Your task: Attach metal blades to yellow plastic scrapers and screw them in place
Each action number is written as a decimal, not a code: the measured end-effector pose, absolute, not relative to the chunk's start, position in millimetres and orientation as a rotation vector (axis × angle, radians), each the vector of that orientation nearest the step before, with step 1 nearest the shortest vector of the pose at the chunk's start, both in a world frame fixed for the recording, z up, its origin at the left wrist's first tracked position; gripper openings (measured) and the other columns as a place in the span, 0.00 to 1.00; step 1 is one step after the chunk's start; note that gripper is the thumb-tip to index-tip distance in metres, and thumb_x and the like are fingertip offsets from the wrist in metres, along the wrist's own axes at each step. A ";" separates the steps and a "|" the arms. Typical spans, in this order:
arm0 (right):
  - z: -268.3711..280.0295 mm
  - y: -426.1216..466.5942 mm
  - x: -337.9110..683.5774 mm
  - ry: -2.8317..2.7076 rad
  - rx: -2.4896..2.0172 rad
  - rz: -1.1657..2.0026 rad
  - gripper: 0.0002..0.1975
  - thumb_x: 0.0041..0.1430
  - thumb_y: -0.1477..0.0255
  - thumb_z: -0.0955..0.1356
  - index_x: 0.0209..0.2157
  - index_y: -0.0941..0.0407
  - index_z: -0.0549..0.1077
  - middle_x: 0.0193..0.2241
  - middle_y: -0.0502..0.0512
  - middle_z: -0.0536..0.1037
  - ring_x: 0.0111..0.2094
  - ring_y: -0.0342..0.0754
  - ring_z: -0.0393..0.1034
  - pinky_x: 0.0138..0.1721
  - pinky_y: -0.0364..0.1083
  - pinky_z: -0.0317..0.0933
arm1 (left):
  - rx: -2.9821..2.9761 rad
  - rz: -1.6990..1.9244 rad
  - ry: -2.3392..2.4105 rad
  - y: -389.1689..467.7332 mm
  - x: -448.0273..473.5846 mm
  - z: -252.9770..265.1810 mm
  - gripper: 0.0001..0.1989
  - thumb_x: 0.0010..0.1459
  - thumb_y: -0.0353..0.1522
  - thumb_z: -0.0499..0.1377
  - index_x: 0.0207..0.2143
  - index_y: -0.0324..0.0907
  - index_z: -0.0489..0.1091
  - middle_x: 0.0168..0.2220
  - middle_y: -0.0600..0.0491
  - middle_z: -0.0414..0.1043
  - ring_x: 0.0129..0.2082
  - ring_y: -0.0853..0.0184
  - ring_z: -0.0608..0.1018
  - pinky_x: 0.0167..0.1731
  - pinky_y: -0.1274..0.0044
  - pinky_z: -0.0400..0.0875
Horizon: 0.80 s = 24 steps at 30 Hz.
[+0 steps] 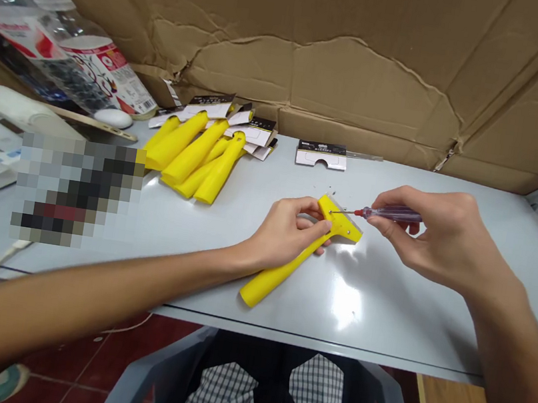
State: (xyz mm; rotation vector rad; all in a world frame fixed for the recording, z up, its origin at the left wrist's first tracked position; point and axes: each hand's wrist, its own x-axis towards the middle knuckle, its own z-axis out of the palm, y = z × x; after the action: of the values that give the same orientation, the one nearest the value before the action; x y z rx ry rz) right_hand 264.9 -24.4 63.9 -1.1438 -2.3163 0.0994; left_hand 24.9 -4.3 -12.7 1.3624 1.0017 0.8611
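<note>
My left hand is closed around the neck of a yellow scraper, just below its wide head. The scraper's handle slants down toward the table's front edge, and a metal blade edge shows along the head. In my right hand is a screwdriver with a clear purplish handle and a red collar. Its thin shaft points left, and the tip meets a screw on the upper part of the scraper head. Another screw shows lower on the head. Small dark bits lie on the table just beyond it.
Several yellow scrapers with card sleeves lie in a pile at the back left. A loose card sleeve lies near the cardboard wall. Plastic bottles and a white mouse are at the left, near a blurred-out patch with a cable.
</note>
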 end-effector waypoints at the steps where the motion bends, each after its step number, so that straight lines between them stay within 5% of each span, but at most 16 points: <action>1: 63.5 -23.7 264.3 -2.309 -1.150 0.102 0.01 0.67 0.70 0.71 0.39 0.50 0.77 0.31 0.49 0.86 0.29 0.50 0.80 0.33 0.50 0.68 | 1.355 0.860 1.010 -4.3 25.0 -12.3 0.08 0.65 0.36 0.67 0.39 0.40 0.75 0.38 0.45 0.84 0.29 0.63 0.86 0.33 0.71 0.83; 10: 65.1 -17.0 270.5 -2.347 -1.231 0.126 0.04 0.63 0.67 0.72 0.34 0.50 0.77 0.25 0.48 0.82 0.24 0.47 0.75 0.29 0.47 0.62 | 1.322 0.872 1.045 -4.7 27.0 -9.4 0.09 0.64 0.35 0.67 0.41 0.39 0.75 0.40 0.44 0.83 0.30 0.63 0.86 0.33 0.70 0.84; 17: 61.0 -9.2 274.7 -2.693 -1.295 0.219 0.15 0.66 0.72 0.69 0.51 0.50 0.82 0.22 0.44 0.79 0.20 0.43 0.67 0.26 0.45 0.55 | 1.315 0.856 1.033 -4.0 25.3 -6.8 0.07 0.64 0.34 0.67 0.41 0.41 0.75 0.35 0.47 0.82 0.26 0.64 0.85 0.31 0.70 0.81; 24: 50.2 18.0 302.2 -2.409 -1.363 0.188 0.11 0.63 0.70 0.70 0.47 0.52 0.80 0.42 0.56 0.84 0.35 0.49 0.80 0.33 0.47 0.70 | 1.179 0.882 1.006 -0.2 26.5 -2.2 0.05 0.63 0.31 0.66 0.39 0.40 0.73 0.42 0.44 0.82 0.27 0.66 0.84 0.28 0.73 0.81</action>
State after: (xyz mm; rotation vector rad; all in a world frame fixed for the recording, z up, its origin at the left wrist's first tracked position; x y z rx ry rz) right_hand 302.2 18.0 50.2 -1.3633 -2.4093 0.1881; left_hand 26.5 -0.2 -2.2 1.1787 1.0063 0.8817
